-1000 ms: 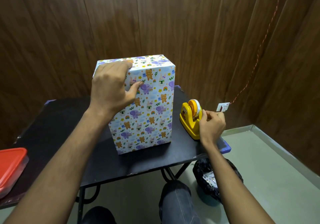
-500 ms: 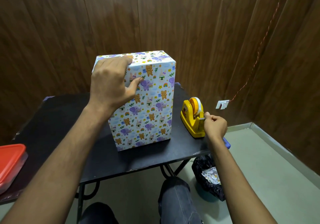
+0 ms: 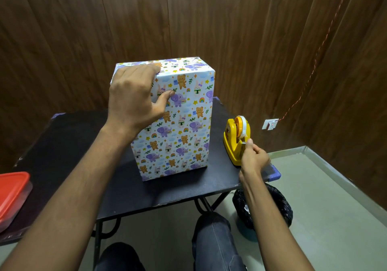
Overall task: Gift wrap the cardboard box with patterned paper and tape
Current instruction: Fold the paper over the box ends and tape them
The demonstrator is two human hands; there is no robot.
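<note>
The wrapped box (image 3: pixel 178 128) is steadied upright on the counter (image 3: pixel 69 145) by the left hand (image 3: pixel 134 99), gripping its top edge, so that tape can be pinched at the dispenser (image 3: pixel 235 139) by the right hand (image 3: pixel 252 159).

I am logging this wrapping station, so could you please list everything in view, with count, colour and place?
box: one, wrapped in white animal-print paper, upright on the table's middle
tape dispenser: one, yellow, right of the box
table: one, black, in front of the person
container: one, red lid, at the left edge of view
bag: one, black, on the floor under the table's right end
socket: one, white, on the wall at right
left hand: grips the box's upper left corner
right hand: pinches at the dispenser's cutter
</note>
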